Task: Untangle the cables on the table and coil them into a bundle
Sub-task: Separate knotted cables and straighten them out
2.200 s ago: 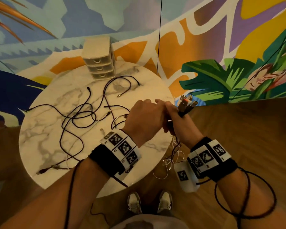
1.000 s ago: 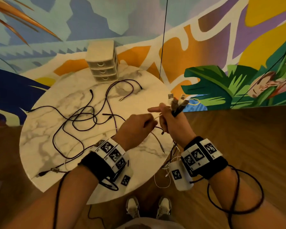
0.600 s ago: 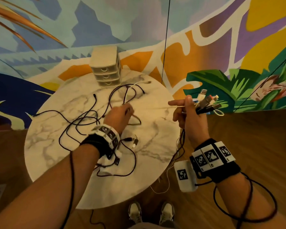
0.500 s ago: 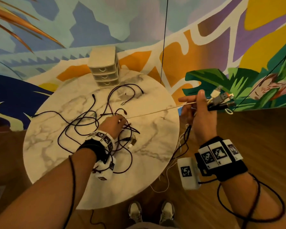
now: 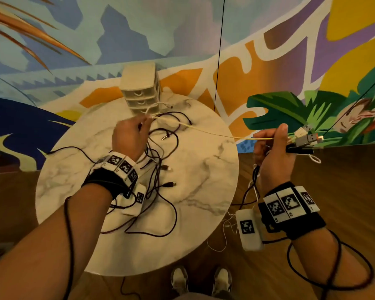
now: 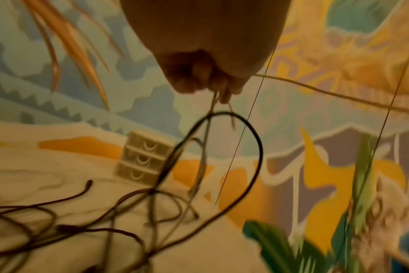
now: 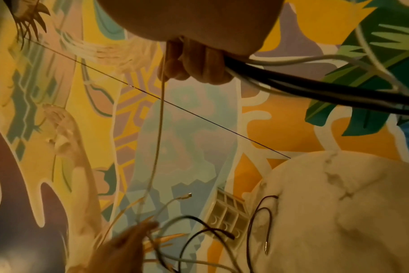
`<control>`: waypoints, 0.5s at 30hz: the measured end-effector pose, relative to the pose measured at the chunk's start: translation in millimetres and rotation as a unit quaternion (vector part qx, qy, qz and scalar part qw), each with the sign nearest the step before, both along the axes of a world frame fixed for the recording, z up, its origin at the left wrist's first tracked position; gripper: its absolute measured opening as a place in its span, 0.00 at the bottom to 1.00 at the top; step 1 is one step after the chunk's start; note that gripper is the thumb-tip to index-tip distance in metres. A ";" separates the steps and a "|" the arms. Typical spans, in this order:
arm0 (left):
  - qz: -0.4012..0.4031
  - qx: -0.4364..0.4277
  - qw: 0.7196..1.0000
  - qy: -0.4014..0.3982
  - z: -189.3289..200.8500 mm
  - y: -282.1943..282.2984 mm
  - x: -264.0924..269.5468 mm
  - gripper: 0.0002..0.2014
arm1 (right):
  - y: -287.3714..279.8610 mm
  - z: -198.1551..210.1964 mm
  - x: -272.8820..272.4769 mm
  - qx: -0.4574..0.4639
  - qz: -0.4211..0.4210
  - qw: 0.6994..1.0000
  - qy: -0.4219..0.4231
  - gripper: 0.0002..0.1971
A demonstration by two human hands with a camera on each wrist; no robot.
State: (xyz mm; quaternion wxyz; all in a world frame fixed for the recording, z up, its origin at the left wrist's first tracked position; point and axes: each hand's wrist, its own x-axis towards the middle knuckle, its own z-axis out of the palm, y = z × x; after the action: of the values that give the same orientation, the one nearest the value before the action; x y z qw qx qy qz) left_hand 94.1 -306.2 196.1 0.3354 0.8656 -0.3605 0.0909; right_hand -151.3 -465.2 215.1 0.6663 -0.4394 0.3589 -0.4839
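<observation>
A tangle of dark cables [image 5: 158,169] lies on the round marble table [image 5: 208,169]. My left hand [image 5: 132,135] is raised over the table's far side and pinches a pale cable [image 5: 214,133], drawn taut across to my right hand [image 5: 273,148]. In the left wrist view my fingertips [image 6: 222,92] pinch that pale cable [image 6: 339,96], and a dark loop [image 6: 257,147] hangs below them. My right hand, off the table's right edge, grips a bunch of cable ends with USB plugs [image 5: 305,137] sticking out past the thumb. The right wrist view shows the gripped dark and grey cables [image 7: 315,88].
A small beige three-drawer organizer [image 5: 140,89] stands at the table's far edge. Gathered cables [image 5: 253,185] hang from my right hand toward the wooden floor [image 5: 344,191]. A painted mural wall rises behind. My shoes [image 5: 200,280] are below the table's near edge.
My left hand rose from the tangle toward the far edge, lifting the pale cable with it. My right hand swung farther right, and the cable between the hands is now stretched longer.
</observation>
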 end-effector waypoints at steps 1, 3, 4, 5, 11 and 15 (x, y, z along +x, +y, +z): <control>0.009 -0.031 0.999 -0.013 7.1 -3.5 3.3 0.17 | -1.8 -1.7 0.8 0.001 -0.002 1.000 0.003 0.27; -0.009 -0.014 1.000 -0.005 13.1 -7.4 3.5 0.16 | -2.3 -6.2 1.1 0.012 0.000 1.000 0.018 0.27; -0.034 0.025 0.999 0.008 13.4 -10.5 1.3 0.14 | -3.5 -9.7 2.1 0.017 0.002 1.000 0.023 0.28; -0.059 0.063 0.996 0.024 12.0 -13.0 -2.9 0.13 | -3.6 -13.6 2.8 0.020 0.010 0.999 0.032 0.28; -0.104 0.001 0.988 0.113 35.0 -36.5 -32.3 0.16 | 7.4 -31.4 6.2 0.041 0.091 0.994 0.048 0.35; -0.085 -0.084 0.984 0.133 53.4 -44.7 -30.1 0.16 | 9.9 -31.1 7.4 0.064 0.088 0.993 0.041 0.34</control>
State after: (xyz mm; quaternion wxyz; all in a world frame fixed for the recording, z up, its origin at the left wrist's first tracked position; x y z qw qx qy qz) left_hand 64.1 -350.9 249.5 0.4582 0.8050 -0.3760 -0.0244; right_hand -143.9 -455.3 184.0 0.7178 -0.4451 0.3759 -0.3812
